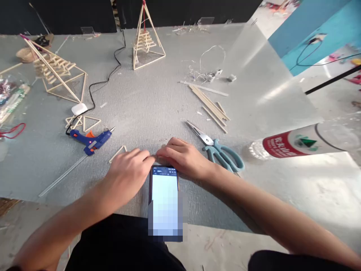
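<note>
My left hand (130, 172) and my right hand (184, 156) meet at the table's near side, fingertips almost touching. Both are closed in a pinch, and whatever lies between the fingers is hidden. Just below them a phone (165, 199) with a bright screen lies at the table edge. A small joined pair of wooden sticks (117, 153) rests beside my left hand. Further left is a blue hot glue gun (93, 142), a clear glue stick (63, 176) poking from its back. Scissors (208, 141) with blue-grey handles lie right of my right hand, blades pointing away.
Loose wooden sticks (210, 103) lie beyond the scissors. Stick pyramids stand at the back (149, 49) and left (60, 71). A black cord (108, 77) runs to the glue gun. A plastic bottle (293, 143) lies at right. Glue scraps (208, 75) litter the far side.
</note>
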A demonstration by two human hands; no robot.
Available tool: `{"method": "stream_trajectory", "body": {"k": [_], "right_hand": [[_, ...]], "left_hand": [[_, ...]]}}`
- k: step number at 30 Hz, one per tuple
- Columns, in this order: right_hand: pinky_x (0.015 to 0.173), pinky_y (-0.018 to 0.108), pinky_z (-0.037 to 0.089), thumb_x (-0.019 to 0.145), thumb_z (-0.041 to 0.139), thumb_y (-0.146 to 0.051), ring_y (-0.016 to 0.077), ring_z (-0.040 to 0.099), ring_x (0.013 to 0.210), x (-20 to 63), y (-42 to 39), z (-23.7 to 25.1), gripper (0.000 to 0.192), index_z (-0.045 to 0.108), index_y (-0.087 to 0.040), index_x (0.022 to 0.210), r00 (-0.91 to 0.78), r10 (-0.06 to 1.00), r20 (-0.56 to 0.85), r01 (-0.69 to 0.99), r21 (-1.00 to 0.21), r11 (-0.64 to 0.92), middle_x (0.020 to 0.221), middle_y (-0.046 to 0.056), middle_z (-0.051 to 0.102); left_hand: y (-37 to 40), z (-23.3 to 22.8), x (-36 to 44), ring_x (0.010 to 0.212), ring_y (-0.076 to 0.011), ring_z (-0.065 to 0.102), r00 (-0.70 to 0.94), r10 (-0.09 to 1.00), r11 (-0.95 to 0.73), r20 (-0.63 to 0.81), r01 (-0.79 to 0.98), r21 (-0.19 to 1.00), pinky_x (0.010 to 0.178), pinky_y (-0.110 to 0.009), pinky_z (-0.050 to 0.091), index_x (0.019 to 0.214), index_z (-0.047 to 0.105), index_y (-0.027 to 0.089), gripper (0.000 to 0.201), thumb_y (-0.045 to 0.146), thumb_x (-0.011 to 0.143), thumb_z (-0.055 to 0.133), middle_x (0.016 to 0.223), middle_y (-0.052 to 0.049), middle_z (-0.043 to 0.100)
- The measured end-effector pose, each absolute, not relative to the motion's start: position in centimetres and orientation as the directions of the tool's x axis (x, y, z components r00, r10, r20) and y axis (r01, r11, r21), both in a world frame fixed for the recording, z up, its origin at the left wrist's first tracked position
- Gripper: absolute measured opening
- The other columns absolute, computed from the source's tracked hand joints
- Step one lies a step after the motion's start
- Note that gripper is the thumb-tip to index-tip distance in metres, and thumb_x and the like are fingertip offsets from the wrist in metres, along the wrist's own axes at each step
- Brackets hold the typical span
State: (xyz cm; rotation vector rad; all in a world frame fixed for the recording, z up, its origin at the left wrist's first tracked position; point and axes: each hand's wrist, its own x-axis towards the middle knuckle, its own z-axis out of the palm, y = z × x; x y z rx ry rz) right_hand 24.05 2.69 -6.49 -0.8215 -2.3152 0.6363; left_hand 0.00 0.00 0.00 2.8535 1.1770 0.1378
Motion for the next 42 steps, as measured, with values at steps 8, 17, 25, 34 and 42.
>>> {"method": "stream_trajectory", "body": {"k": [8, 17, 25, 34, 42], "right_hand": [[0.069, 0.036, 0.046, 0.109, 0.048, -0.032, 0.0226, 0.057, 0.083, 23.7, 2.4, -6.9, 0.018, 0.063, -0.023, 0.103, -0.582, 0.725, 0.368, 0.421, -0.627, 0.655, 0.084, 0.007, 0.068], [0.073, 0.037, 0.045, 0.107, 0.044, -0.023, 0.023, 0.056, 0.089, 24.1, 2.5, -7.2, 0.013, 0.057, -0.023, 0.105, -0.53, 0.779, 0.335, 0.511, -0.607, 0.608, 0.092, 0.008, 0.069], [0.074, 0.037, 0.05, 0.109, 0.047, -0.032, 0.0226, 0.06, 0.09, 24.5, 2.6, -6.8, 0.018, 0.063, -0.023, 0.109, -0.581, 0.731, 0.358, 0.449, -0.608, 0.655, 0.091, 0.008, 0.07], [0.073, 0.038, 0.05, 0.109, 0.047, -0.032, 0.0223, 0.059, 0.085, 24.3, 2.8, -6.9, 0.023, 0.068, -0.025, 0.104, -0.626, 0.693, 0.357, 0.388, -0.629, 0.674, 0.084, 0.007, 0.066], [0.076, 0.038, 0.045, 0.111, 0.039, -0.03, 0.021, 0.049, 0.082, 23.9, 2.9, -7.0, 0.027, 0.059, -0.023, 0.095, -0.692, 0.621, 0.368, 0.362, -0.567, 0.74, 0.087, 0.007, 0.064]], "left_hand": [[2.7, -2.0, 1.0, 0.092, -0.0185, 0.067, 0.771, 0.637, -0.764, -0.006, 0.632, 0.131, 0.058, -0.031, 0.033, 0.105, 0.071, 0.017, 0.014, 0.016, 0.105, 0.058, 0.098, -0.003, 0.069], [2.4, -1.7, 1.2, 0.083, -0.0182, 0.065, 0.779, 0.628, -0.778, -0.008, 0.627, 0.03, 0.056, -0.033, 0.029, 0.098, 0.067, 0.014, 0.019, 0.009, 0.104, 0.05, 0.093, -0.005, 0.066], [2.4, -0.8, 1.4, 0.081, -0.0172, 0.064, 0.797, 0.602, -0.798, -0.04, 0.603, 0.006, 0.057, -0.031, 0.027, 0.102, 0.066, 0.011, 0.022, 0.005, 0.104, 0.045, 0.096, -0.007, 0.067], [2.8, -1.5, 1.0, 0.078, -0.0156, 0.063, 0.812, 0.584, -0.812, 0.001, 0.583, 0.038, 0.056, -0.032, 0.028, 0.101, 0.069, 0.014, 0.022, 0.008, 0.104, 0.048, 0.094, -0.004, 0.068], [1.3, -1.9, 0.9, 0.081, -0.0165, 0.065, 0.772, 0.614, -0.788, 0.165, 0.61, 0.08, 0.059, -0.03, 0.038, 0.098, 0.068, 0.014, 0.024, 0.018, 0.108, 0.047, 0.09, -0.005, 0.069]]}}
